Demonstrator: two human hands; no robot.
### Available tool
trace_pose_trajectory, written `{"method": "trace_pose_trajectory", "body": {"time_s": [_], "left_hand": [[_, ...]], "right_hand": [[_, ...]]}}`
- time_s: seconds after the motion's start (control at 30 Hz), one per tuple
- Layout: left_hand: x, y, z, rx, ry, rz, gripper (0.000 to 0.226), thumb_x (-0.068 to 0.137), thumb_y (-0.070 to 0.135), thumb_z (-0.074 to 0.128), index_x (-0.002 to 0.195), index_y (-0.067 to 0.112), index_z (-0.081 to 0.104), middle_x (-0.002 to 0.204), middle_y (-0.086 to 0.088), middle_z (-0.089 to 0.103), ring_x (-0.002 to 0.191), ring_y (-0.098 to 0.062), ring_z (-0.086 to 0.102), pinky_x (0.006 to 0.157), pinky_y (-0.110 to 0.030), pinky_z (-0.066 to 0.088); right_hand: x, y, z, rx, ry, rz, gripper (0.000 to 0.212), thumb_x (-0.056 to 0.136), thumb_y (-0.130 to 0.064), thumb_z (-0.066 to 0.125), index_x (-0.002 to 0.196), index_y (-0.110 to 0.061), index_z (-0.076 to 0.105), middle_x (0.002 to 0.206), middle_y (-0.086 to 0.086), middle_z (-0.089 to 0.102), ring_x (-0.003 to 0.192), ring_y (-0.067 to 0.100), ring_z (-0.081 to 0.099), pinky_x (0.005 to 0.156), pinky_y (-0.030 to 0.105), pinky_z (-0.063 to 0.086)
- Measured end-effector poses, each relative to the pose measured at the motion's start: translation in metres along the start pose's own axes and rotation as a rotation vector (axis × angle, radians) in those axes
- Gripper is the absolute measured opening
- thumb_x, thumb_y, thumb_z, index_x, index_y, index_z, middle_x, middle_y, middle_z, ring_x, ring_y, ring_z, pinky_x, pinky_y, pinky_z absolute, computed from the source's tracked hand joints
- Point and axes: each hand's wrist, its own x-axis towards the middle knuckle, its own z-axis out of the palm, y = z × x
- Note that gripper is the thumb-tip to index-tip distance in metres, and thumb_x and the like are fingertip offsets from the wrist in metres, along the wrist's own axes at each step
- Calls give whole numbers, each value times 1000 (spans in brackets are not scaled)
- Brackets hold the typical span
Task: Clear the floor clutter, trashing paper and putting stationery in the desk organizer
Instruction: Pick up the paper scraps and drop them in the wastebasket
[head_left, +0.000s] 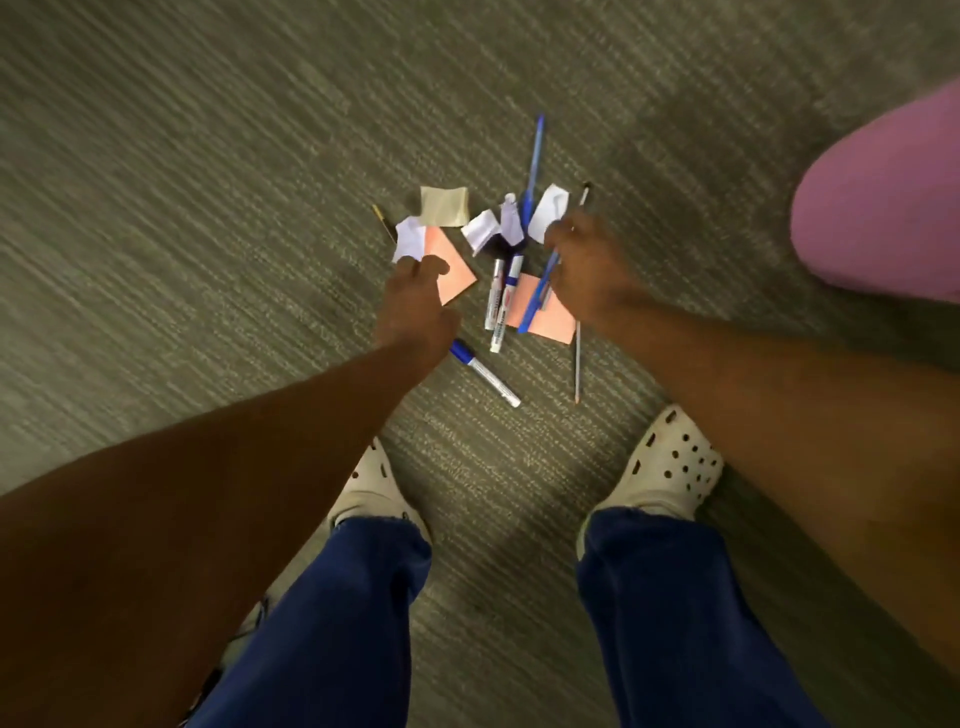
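**Floor pickup: both hands reaching into the pile**

Clutter is lying in one loose pile on the carpet (208, 156), just ahead of the person's two shoes. The left hand (415, 306) is hovering over the near-left edge of the pile with its fingers spread apart, gripping nothing; its fingertips are sitting just over a crumpled white paper (409, 240) and the pink note (454, 270) beside it. The right hand (587, 275) is closing on a blue pen (540, 293) whose long axis is running from near-left to far-right under the palm; the grip appears clamped on it, though blur is making the contact uncertain.

Key relation for the coming move: the papers are lying on the far-left side, nearest the left hand, while the stationery is lying mostly centre and right. Two markers (501, 299) are lying side by side, pointing away from the person, between the hands. A third marker (483, 371) is lying slantwise just below the left wrist. A thin pencil (577, 358) is running nearly straight away from the person, partly under the right hand.

Hidden or unclear: the right palm is covering the middle of the pencil and part of a second pink note (545, 319). Neither a trash bin nor a desk organizer is in view. A pink shape (883, 208) at the right edge is cut off and unidentifiable.
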Motion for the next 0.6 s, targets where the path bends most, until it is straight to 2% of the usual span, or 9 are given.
{"method": "trace_pose_trajectory", "body": {"time_s": [0.07,0.17,0.27,0.37,0.43,0.5,0.6], "left_hand": [[10,-13,2,100,24,78,54,85,5,69,136,12,55,145,-16,46,127,-36,51,103,-45,48],[26,-23,2,228,105,149,55,86,2,64,139,14,55,156,-15,38,131,-39,43,106,-46,45],[46,-33,0,253,113,148,62,85,0,65,143,16,51,160,-15,32,132,-42,45,107,-47,45],[69,-41,1,255,119,126,52,89,0,60,140,12,52,151,-19,39,124,-44,53,103,-52,48],[81,-44,3,266,118,117,45,92,3,58,136,9,55,146,-23,45,122,-44,56,105,-49,46],[87,-46,5,246,132,120,43,90,6,62,133,6,58,143,-23,50,124,-41,56,108,-45,43],[86,-50,4,191,209,107,34,93,11,59,126,9,66,130,-18,62,121,-37,58,103,-43,46]], "right_hand": [[25,0,2,-149,44,-46,46,87,-5,61,133,-3,55,146,22,45,131,43,46,105,49,43],[50,2,10,-277,-53,-20,62,89,-11,70,146,-5,45,152,21,38,135,41,44,108,49,44],[62,8,19,-423,-92,-43,55,92,-13,68,143,-4,49,150,22,40,135,41,45,104,50,49],[63,14,25,-523,-122,-97,41,98,-15,60,136,0,56,150,23,42,131,43,49,97,50,51],[61,17,26,-584,-125,-138,32,100,-12,55,128,2,63,149,24,46,128,44,54,95,49,52],[62,17,23,-562,-87,-160,26,98,-8,54,119,2,68,137,23,58,118,43,62,91,48,54],[60,18,15,-302,81,-87,26,95,-15,53,113,-3,69,116,19,70,104,40,68,85,44,54]]}}
